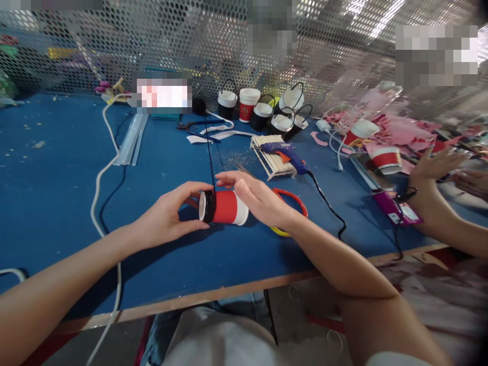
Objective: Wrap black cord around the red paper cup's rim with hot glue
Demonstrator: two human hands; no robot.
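A red and white paper cup (225, 207) lies sideways above the table, a band of black cord (209, 206) wound round its left end. My left hand (173, 211) grips that end, thumb below and fingers above and behind. My right hand (263, 201) is at the cup's right end, its fingers stretched out flat over the far side; part of the contact is hidden. From the winding a taut black strand (209, 152) runs back to a black ball of yarn (199, 105). Scissors with red and yellow handles (292, 195) lie beneath my right wrist.
A blue glue gun (285, 153) rests on a small stick rack (269, 165). Several black-wrapped cups with handles (263, 117) stand behind, near pliers (198, 123). Glue sticks (131, 140) and a white cable (98, 188) are left. A co-worker's hand (434, 162) is at right.
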